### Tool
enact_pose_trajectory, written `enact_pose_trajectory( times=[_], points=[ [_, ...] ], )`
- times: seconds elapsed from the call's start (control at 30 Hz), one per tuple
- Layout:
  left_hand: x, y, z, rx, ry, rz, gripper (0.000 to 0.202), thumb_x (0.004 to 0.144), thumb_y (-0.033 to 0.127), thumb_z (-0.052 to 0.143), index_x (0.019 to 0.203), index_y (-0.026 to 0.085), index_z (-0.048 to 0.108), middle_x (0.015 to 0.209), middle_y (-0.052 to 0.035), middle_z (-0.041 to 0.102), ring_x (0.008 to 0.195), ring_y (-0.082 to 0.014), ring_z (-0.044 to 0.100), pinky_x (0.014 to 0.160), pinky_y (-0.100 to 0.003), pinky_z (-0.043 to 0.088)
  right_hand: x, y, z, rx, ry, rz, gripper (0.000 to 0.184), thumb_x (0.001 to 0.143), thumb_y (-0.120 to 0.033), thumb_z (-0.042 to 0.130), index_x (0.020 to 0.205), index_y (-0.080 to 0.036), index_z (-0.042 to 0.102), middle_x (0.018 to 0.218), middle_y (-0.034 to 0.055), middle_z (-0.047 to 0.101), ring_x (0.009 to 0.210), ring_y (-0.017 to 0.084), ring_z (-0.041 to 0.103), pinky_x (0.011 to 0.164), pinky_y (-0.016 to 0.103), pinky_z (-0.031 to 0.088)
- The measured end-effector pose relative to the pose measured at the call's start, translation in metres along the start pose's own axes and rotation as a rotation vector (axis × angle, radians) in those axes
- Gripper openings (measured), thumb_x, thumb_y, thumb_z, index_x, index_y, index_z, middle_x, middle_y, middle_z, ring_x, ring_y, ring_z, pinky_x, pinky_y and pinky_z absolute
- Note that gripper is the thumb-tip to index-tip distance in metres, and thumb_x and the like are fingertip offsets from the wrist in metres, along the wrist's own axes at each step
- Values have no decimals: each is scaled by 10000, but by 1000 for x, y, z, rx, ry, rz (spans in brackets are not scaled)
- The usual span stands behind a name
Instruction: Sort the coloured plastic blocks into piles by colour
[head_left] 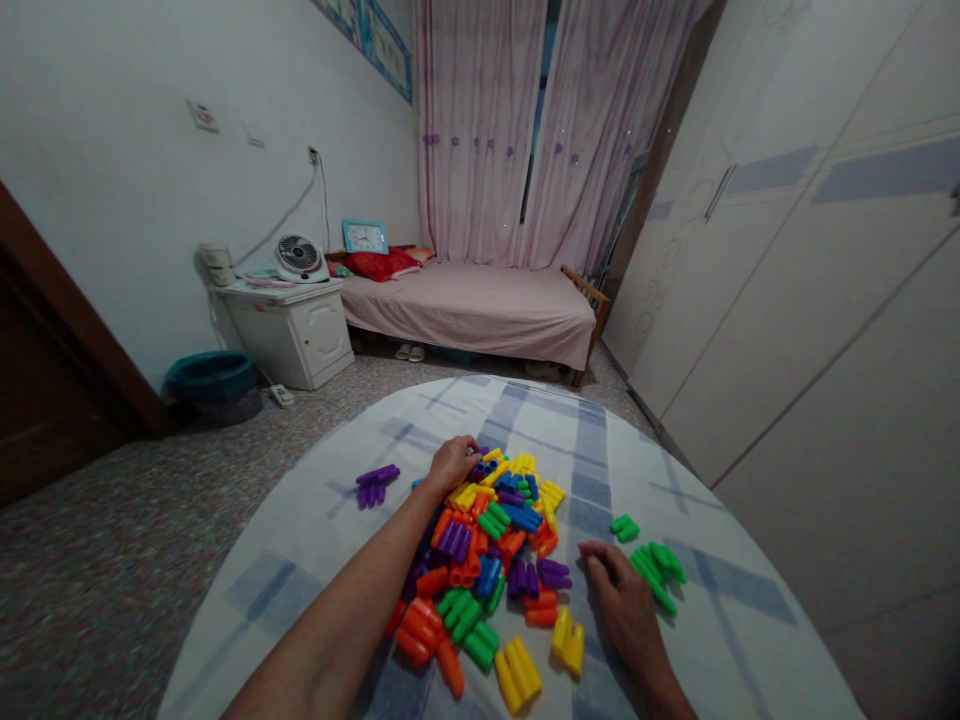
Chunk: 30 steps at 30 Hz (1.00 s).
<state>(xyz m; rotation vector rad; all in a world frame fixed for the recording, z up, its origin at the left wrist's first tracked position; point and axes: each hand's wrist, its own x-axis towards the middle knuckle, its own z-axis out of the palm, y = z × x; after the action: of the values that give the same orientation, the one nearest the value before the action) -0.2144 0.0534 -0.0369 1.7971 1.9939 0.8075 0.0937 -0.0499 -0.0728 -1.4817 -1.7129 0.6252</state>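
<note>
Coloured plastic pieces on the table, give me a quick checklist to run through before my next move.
1. Left hand at the pile: ok, it is at the far left edge.
2. Piece secure in the left hand's grip: cannot tell, the fingertips are hidden.
3. Right hand empty: cannot tell, its palm is out of sight.
4. Purple pieces at left apart from the pile: ok, there is bare cloth between.
5. Green pieces beyond the right hand all one colour: ok, only green shows there.
6. Pile all one colour: not ok, orange, yellow, green, blue and purple are mixed.
</note>
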Motion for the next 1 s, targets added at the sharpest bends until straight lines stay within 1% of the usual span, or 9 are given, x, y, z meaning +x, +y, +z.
enact_pose_trajectory(
  times=[0.2, 0.33, 0.43, 0.53, 0.7, 0.77, 0.83, 0.93, 1.0],
  points=[
    [4, 2, -3, -11, 11, -41, 122, 732, 211, 634, 836, 175, 686, 783, -9, 710, 717, -125, 628, 611, -205, 430, 0, -4, -2, -6, 14, 19, 384, 791, -482, 478, 885, -189, 709, 928, 91, 724, 851, 246, 665, 762, 328, 508],
    [-6, -5, -33, 44, 92, -75, 172, 752, 212, 607, 908, 181, 672, 843, -23, 709, 755, -131, 628, 660, -219, 443, 0, -6, -4, -2, -12, 31, 390, 798, -485, 470, 905, -191, 703, 937, 88, 723, 851, 245, 669, 744, 323, 510],
    [-23, -25, -66, 142, 171, -122, 193, 777, 235, 573, 947, 204, 657, 973, -49, 697, 873, -163, 625, 741, -251, 447, 0, -8, -3, 4, -13, 32, 391, 794, -483, 464, 899, -190, 699, 939, 89, 720, 867, 246, 665, 750, 326, 507],
    [-42, -52, -90, 253, 199, -204, 147, 761, 254, 579, 881, 209, 651, 1006, -70, 686, 937, -203, 618, 767, -276, 443, 1, -9, -2, -14, -7, 38, 387, 784, -477, 462, 894, -191, 699, 940, 86, 717, 881, 248, 657, 785, 344, 494],
    [-59, -81, -97, 335, 157, -326, 146, 766, 322, 567, 778, 196, 639, 816, -80, 693, 794, -229, 642, 666, -287, 455, 2, -10, -1, 10, -19, 50, 398, 777, -475, 453, 895, -177, 690, 925, 90, 713, 858, 243, 657, 780, 348, 489],
    [-60, -80, -94, 350, 162, -332, 168, 778, 314, 547, 826, 190, 651, 887, -100, 694, 848, -247, 640, 697, -307, 469, 2, -10, -1, 16, -16, 50, 398, 780, -475, 452, 897, -176, 686, 925, 92, 713, 861, 244, 655, 781, 349, 487],
    [-60, -70, -90, 361, 209, -285, 225, 801, 278, 513, 941, 176, 657, 1060, -138, 662, 992, -275, 608, 802, -354, 472, 2, -9, -1, 19, -12, 47, 397, 784, -476, 452, 903, -177, 684, 930, 94, 713, 864, 244, 653, 781, 348, 485],
    [-57, -43, -81, 292, 232, -87, 308, 817, 193, 473, 1072, 157, 642, 1181, -144, 614, 1127, -268, 546, 973, -396, 414, 2, -10, -1, 21, -12, 46, 398, 777, -484, 459, 893, -178, 686, 914, 98, 715, 843, 246, 653, 766, 349, 486],
    [-53, -22, -70, 230, 158, 26, 302, 810, 185, 502, 1069, 187, 657, 1141, -90, 648, 1111, -219, 561, 1009, -343, 401, 2, -10, -1, 19, -10, 50, 397, 773, -485, 461, 886, -179, 688, 916, 99, 714, 847, 249, 650, 772, 353, 485]
  ],
)
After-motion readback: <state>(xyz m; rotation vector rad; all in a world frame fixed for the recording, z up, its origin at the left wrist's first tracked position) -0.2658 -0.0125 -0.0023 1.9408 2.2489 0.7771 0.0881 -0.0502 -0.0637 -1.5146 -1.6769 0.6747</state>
